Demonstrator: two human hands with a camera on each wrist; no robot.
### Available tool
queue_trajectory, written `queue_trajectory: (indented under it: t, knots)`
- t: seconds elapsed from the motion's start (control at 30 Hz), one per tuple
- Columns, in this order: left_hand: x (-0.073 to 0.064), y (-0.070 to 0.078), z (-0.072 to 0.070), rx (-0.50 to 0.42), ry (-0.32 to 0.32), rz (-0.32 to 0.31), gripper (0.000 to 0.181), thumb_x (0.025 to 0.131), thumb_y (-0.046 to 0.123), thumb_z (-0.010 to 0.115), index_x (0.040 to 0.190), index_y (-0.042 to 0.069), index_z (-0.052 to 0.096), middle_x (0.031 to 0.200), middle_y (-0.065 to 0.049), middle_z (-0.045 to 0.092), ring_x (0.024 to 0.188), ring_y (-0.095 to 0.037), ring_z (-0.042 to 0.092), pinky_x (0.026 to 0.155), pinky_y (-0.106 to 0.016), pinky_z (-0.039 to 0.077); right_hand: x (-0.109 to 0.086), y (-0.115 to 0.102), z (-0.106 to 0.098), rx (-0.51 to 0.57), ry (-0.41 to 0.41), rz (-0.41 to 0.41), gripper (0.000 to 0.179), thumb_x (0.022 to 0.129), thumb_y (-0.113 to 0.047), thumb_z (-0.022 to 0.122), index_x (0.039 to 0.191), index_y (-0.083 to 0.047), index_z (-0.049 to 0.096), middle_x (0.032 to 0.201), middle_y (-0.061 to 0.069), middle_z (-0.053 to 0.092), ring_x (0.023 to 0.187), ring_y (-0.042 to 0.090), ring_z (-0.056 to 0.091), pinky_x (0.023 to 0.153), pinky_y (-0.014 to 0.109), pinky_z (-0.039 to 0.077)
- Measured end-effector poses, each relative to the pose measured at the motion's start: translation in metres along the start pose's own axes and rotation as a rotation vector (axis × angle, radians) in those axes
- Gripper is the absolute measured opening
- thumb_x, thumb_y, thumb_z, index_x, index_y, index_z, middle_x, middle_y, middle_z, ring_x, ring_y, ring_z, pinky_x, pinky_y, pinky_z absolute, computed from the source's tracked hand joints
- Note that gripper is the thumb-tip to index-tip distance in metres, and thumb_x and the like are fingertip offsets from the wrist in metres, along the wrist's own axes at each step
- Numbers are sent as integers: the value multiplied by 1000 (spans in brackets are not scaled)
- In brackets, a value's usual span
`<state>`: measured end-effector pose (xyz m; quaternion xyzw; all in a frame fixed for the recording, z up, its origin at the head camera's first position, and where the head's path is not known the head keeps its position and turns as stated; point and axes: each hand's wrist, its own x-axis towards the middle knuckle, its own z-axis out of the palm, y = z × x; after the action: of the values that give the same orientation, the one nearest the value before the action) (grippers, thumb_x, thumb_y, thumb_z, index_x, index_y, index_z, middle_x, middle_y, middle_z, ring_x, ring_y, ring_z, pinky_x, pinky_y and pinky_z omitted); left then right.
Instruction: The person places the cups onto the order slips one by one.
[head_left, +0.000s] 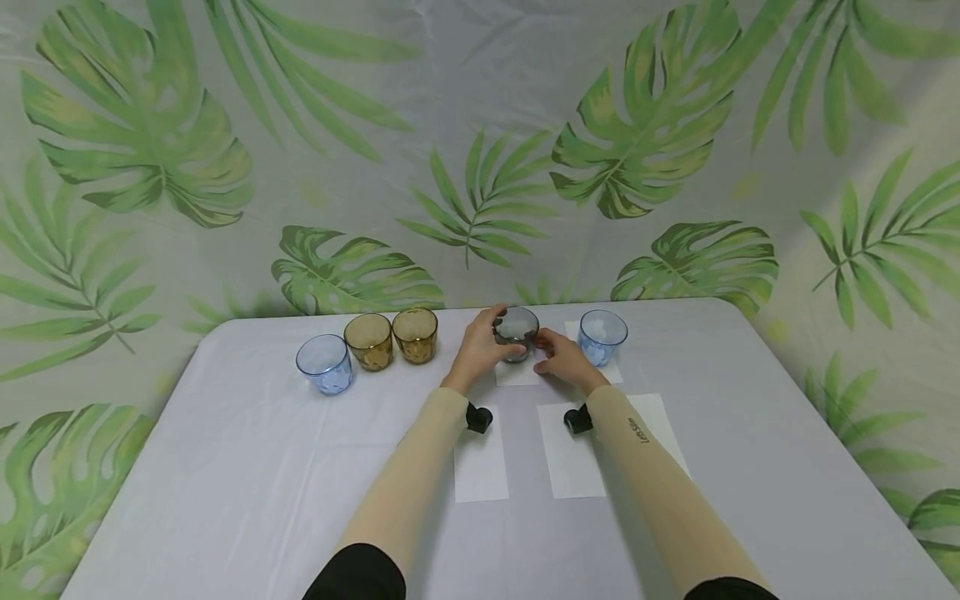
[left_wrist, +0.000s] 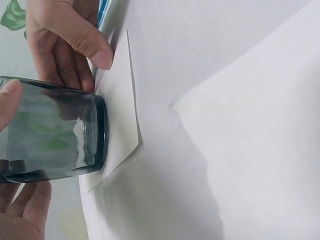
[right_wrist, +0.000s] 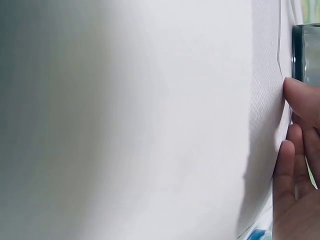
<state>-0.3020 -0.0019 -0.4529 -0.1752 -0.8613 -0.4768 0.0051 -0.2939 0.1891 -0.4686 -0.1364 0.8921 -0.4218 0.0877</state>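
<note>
Grey round glass tumbler (head_left: 517, 323) between two hands, at a white paper sheet (head_left: 517, 377).
Left hand (head_left: 482, 350): thumb and fingers clamped on opposite sides of the tumbler. Right hand (head_left: 566, 361): thumb and fingers apart, fingertips close against the glass's right side; cannot tell whether they touch. Just right of the right fingers, a light-blue round glass tumbler (head_left: 602, 337); left of the left fingers, two amber round glass tumblers (head_left: 369, 343), then a second light-blue one (head_left: 325, 365).
</note>
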Motion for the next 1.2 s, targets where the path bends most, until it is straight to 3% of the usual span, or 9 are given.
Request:
queue_trajectory:
  t: [0.13, 0.3, 0.63, 0.93, 1.2]
  knots:
    - [-1, -1, 1, 13, -7, -1, 81, 80, 22, 80, 145, 2, 37, 141, -15, 44, 128, -30, 42, 103, -42, 38, 0, 0, 0, 12, -2, 4, 51, 80, 6, 68, 129, 5, 50, 129, 24, 53, 122, 36, 47, 102, 45, 39]
    - [-2, 0, 1, 37, -32, -13, 82, 82, 24, 78, 147, 4, 33, 144, -13, 41, 130, -28, 40, 104, -41, 37, -1, 3, -2, 12, 2, -48, 48, 79, 2, 70, 124, 4, 53, 124, 22, 56, 117, 34, 51, 99, 41, 42]
    - [-5, 2, -3, 31, -46, -41, 86, 82, 28, 77, 150, 7, 28, 150, -12, 34, 137, -29, 31, 109, -43, 31, 2, 0, 0, -5, -7, 29, 52, 81, 6, 67, 130, 5, 49, 129, 24, 52, 123, 38, 46, 103, 45, 39]
    - [-11, 2, -14, 11, -45, -31, 84, 82, 30, 77, 149, 8, 32, 148, -11, 38, 136, -26, 34, 109, -41, 31, 1, 0, -1, 9, -5, 54, 52, 82, 3, 67, 131, 4, 49, 130, 24, 53, 125, 36, 45, 105, 47, 35]
    - [-22, 2, -29, 1, -20, -4, 81, 83, 31, 77, 148, 9, 35, 148, -9, 40, 134, -26, 38, 107, -41, 34, 1, 2, -1, 30, -8, 27, 51, 83, 2, 67, 129, 6, 49, 130, 26, 53, 124, 37, 46, 105, 48, 35]
